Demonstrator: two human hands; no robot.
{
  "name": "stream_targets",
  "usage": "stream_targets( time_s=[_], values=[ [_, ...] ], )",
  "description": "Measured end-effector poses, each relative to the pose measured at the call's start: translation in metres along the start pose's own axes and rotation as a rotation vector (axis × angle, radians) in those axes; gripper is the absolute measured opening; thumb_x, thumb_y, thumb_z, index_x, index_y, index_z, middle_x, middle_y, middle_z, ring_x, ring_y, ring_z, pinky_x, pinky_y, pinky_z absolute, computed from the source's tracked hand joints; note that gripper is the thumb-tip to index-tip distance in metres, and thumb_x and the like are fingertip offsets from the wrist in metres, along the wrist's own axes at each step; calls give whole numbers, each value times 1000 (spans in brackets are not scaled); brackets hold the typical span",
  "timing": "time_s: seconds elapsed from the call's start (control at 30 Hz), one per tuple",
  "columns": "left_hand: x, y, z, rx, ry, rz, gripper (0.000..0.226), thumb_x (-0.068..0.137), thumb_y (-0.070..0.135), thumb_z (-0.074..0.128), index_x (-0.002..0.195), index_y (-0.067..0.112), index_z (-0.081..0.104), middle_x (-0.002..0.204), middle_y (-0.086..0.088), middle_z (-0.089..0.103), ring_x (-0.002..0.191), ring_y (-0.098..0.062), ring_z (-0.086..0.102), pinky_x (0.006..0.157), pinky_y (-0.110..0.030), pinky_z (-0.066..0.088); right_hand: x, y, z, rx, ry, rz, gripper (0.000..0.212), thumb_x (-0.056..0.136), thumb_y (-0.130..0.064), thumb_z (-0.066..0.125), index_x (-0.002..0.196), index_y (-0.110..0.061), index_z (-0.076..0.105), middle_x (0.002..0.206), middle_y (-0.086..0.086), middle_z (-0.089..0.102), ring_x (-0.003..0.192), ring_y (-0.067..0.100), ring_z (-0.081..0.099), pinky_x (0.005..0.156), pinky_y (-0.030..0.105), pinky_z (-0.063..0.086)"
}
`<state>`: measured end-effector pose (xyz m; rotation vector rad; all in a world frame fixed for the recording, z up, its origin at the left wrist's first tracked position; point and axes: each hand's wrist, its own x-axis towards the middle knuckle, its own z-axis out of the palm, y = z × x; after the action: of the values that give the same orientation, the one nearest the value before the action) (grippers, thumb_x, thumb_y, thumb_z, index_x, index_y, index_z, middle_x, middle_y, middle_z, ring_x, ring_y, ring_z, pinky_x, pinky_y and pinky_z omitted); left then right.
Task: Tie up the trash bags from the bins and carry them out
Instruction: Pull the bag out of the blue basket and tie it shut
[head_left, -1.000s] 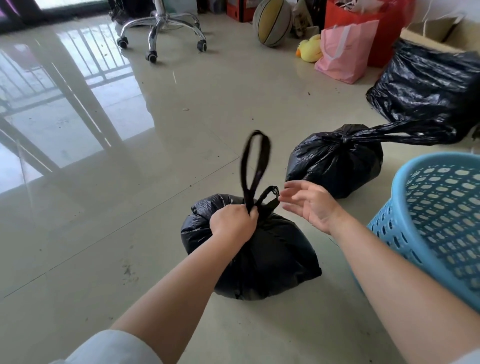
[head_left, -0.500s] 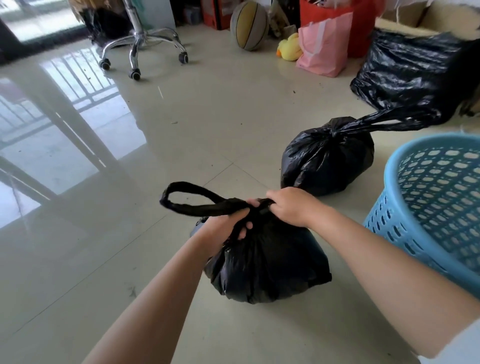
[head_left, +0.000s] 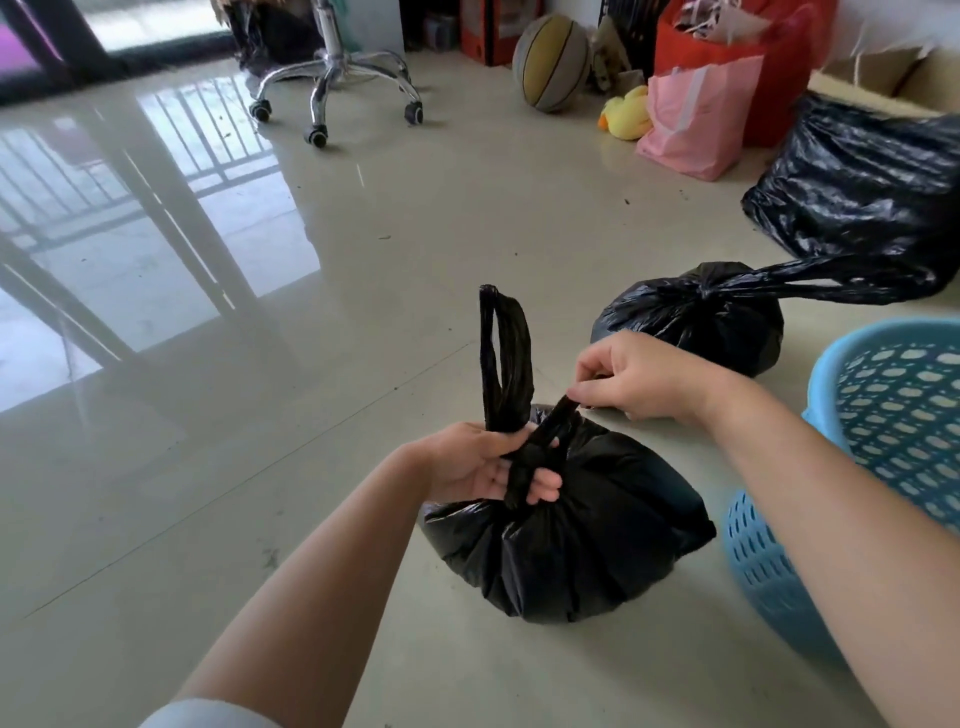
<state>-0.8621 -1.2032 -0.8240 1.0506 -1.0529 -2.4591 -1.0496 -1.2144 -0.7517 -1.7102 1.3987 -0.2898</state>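
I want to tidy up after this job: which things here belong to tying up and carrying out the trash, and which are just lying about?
Part of the job:
near trash bag, gripped by left hand and right hand
tied trash bag
large black bag
blue bin

Just lying about:
basketball
yellow duck toy
pink bag
red bag
office chair base

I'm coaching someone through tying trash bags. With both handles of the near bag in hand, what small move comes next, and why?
Probably pull the right hand out to the right to cinch the knot. It pinches the short handle loop, while the left hand grips the crossed neck of the black trash bag below the upright handle loop; the crossing looks loose.
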Motion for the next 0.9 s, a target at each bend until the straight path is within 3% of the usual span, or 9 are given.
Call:
stream_targets(
  time_s=[0.1,0.17,0.37,0.53,0.63,0.7,0.77,0.83,0.9],
  values=[
    [0,4,-3,-70,43,52,30,98,17,31,98,6,59,79,-7,76,73,-15,73,69,-24,59,-2,-3,3,-64,167,-87,25,86,-15,58,62,-10,55,50,-1,39,34,3,34,38,9,26],
    [1,3,-5,-139,99,120,28,98,10,32,93,4,59,75,-7,76,66,-13,71,65,-22,59,-7,2,7,4,171,-117,29,86,-13,58,57,-14,53,43,-8,41,32,2,36,37,8,28],
    [2,3,-14,-193,325,257,28,89,-8,43,72,4,61,57,-4,68,52,-11,67,53,-20,57,-18,28,33,199,-287,90,31,92,-8,44,64,-15,56,32,-11,34,33,6,31,38,14,36],
    [3,-6,-17,76,363,202,39,79,-18,52,55,12,44,53,3,56,56,-9,58,60,-21,51,-3,38,63,-132,-463,241,22,91,-16,44,84,-15,65,30,-11,47,35,1,42,44,11,38],
    [-3,-2,-21,261,352,178,44,79,-20,50,54,13,35,53,4,50,57,-8,55,56,-17,48,4,37,56,-353,-318,154,21,86,-21,52,91,-12,70,50,-16,51,48,-1,45,45,6,35],
    [-6,4,-24,321,355,171,46,78,-21,50,54,14,33,50,7,51,59,-7,57,54,-16,48,7,33,46,-341,-77,45,19,83,-15,54,90,-8,70,66,-10,60,62,3,51,62,13,40],
    [-10,8,-26,360,321,150,49,78,-23,48,54,14,28,48,7,49,58,-5,57,53,-14,48,10,28,43,-303,181,-72,27,81,-7,53,105,-10,66,99,1,65,91,12,55,82,19,37],
    [-11,10,-27,394,267,134,51,77,-26,45,55,15,25,52,2,44,54,-5,55,49,-12,45,13,25,45,-330,200,-141,44,80,-5,53,124,-11,54,129,5,54,119,19,45,98,23,30],
    [-11,10,-25,427,233,124,53,76,-29,44,55,16,24,57,-2,36,50,-5,52,48,-12,44,14,23,53,-330,73,-123,52,81,-8,53,131,-15,46,140,4,46,129,20,39,103,23,27]
  ],
)
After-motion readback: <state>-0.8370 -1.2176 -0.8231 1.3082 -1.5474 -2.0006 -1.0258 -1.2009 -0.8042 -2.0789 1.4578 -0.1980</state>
